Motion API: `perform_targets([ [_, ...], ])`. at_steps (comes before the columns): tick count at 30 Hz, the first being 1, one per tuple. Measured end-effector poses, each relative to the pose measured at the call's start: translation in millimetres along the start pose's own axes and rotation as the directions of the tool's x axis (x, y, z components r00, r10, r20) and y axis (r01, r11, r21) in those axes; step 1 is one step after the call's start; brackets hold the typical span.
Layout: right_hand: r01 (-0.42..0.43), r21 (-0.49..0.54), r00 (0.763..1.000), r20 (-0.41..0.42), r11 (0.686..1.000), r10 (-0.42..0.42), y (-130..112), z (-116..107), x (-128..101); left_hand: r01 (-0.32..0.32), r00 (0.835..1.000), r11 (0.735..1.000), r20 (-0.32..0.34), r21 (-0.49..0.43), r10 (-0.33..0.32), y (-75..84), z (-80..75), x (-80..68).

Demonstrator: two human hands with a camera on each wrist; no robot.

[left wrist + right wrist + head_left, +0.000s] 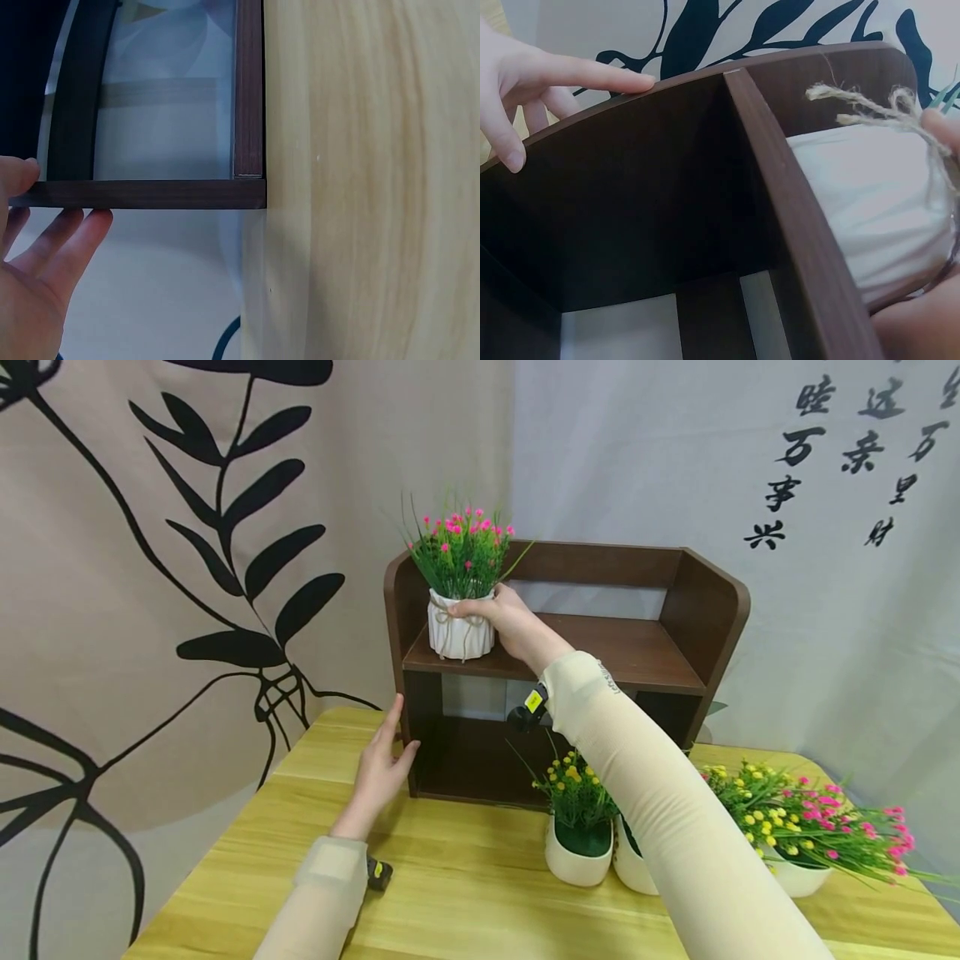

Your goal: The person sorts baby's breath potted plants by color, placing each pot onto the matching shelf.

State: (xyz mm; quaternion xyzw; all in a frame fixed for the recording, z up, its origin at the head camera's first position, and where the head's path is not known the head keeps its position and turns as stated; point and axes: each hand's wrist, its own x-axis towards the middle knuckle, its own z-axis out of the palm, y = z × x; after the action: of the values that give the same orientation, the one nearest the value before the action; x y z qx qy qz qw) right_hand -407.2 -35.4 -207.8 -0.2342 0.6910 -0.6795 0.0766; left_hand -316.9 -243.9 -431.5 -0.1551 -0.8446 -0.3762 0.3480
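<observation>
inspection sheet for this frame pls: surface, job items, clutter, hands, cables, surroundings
Surface: light wooden table.
Job's things: white pot of pink flowers stands at the left end of the upper board of the dark brown shelf unit.
Clutter: more white pots with yellow and pink flowers on the table, right of centre.
Hands: right hand grips the pot's rim; left hand rests flat against the shelf unit's left side panel.
Cables: nothing seen.
Surroundings: leaf-print curtain; grey calligraphy cloth.

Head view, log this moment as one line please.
right hand grips white ceramic pot of pink flowers | pot on upper shelf of dark brown wooden rack | left hand flat against rack's left side
</observation>
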Motion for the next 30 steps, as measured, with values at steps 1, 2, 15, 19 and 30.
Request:
perform_targets([
  [1, -0.001, -0.003, 1.000, -0.002, 1.000, 0.001, 1, 0, 0, 0.002, 1.000, 1.000, 0.001, 0.000, -0.002, 0.5, 0.3, -0.2],
  [2, -0.003, -0.006, 1.000, -0.002, 1.000, 0.003, 1, -1, 0, 0.005, 1.000, 1.000, 0.003, 0.000, -0.005, 0.6, 0.7, -0.5],
  [15, -0.057, 0.022, 0.998, 0.030, 0.998, 0.057, -2, -7, 1, 0.000, 1.000, 1.000, -0.002, 0.005, 0.000, 4.4, 1.9, 1.6],
  [19, -0.098, 0.012, 0.994, 0.052, 0.995, 0.097, -4, -9, 1, 0.014, 1.000, 1.000, 0.002, 0.011, -0.014, 4.9, 1.3, 1.4],
  [30, -0.146, 0.029, 0.988, 0.044, 0.989, 0.145, -15, -13, -11, 0.052, 0.999, 0.999, 0.010, 0.009, -0.052, 3.6, -0.2, -0.4],
])
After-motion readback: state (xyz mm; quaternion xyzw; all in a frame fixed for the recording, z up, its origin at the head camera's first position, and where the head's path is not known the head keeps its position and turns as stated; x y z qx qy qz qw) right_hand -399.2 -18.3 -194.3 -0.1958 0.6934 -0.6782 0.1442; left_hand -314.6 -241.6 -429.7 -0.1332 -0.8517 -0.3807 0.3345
